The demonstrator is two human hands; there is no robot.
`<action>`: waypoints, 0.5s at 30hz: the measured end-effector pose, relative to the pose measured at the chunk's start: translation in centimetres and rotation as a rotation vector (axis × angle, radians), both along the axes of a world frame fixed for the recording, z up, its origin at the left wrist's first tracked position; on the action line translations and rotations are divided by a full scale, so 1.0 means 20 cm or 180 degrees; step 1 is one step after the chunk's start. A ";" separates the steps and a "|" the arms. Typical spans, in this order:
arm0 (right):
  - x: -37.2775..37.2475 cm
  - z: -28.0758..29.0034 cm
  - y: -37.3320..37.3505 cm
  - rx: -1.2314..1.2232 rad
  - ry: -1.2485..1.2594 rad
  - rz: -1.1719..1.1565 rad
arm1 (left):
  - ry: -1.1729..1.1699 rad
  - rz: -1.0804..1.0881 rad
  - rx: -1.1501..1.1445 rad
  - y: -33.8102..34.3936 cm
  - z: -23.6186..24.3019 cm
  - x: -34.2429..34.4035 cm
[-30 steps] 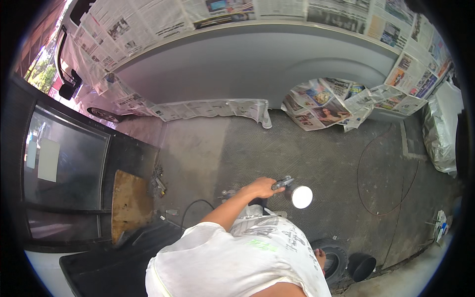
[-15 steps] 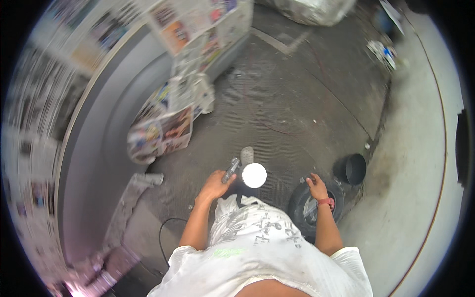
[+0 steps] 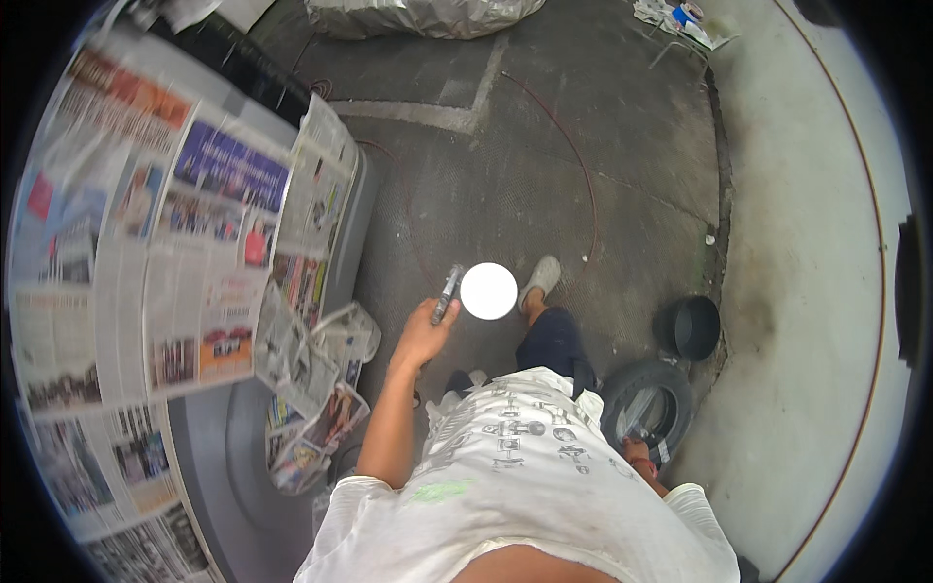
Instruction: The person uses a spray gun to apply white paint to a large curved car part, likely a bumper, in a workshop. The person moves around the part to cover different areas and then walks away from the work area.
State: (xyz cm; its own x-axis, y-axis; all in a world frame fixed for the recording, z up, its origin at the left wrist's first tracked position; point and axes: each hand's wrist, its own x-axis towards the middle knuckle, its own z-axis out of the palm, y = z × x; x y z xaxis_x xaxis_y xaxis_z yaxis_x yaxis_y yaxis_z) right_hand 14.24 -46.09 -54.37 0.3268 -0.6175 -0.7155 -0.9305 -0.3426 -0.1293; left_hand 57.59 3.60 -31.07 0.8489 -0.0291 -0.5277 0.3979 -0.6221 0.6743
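Note:
My left hand (image 3: 425,335) is closed round a metal spray gun (image 3: 446,295) in front of my body. A round white cup (image 3: 489,291) sits on the gun, seen from above. At my right side hangs my right hand (image 3: 637,452), low over the tyre in the picture; its fingers are mostly hidden against my shirt, so I cannot tell how they are held. To my left stands a grey car body (image 3: 224,486) masked with newspaper sheets (image 3: 209,243), some crumpled near its lower edge.
A black tyre (image 3: 683,400) lies to my right, with a black bucket (image 3: 692,328) beyond it. The stained pale wall (image 3: 807,291) runs along the right. A thin red hose (image 3: 589,185) loops over the floor ahead. A silver-covered object (image 3: 428,17) and a newspaper-topped stool (image 3: 680,24) stand farther off.
My view has turned, and the masked car sits lower at the left. One shoe now shows forward on the right. My right arm has swung back; the spray gun stays in my left hand.

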 end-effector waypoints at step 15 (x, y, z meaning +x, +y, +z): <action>4.78 1.76 0.65 0.0725 -0.4520 0.3624 | -0.0178 0.1730 -0.0507 -0.18 -0.03 2.12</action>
State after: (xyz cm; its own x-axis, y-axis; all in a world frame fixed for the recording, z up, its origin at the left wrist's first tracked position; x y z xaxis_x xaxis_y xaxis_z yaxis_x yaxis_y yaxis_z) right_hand 109.86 -33.02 -19.20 0.8315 0.3696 0.4148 0.5551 -0.5206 -0.6487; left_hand 100.06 0.09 -31.75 0.7907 0.3442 -0.5063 0.5933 -0.2268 0.7724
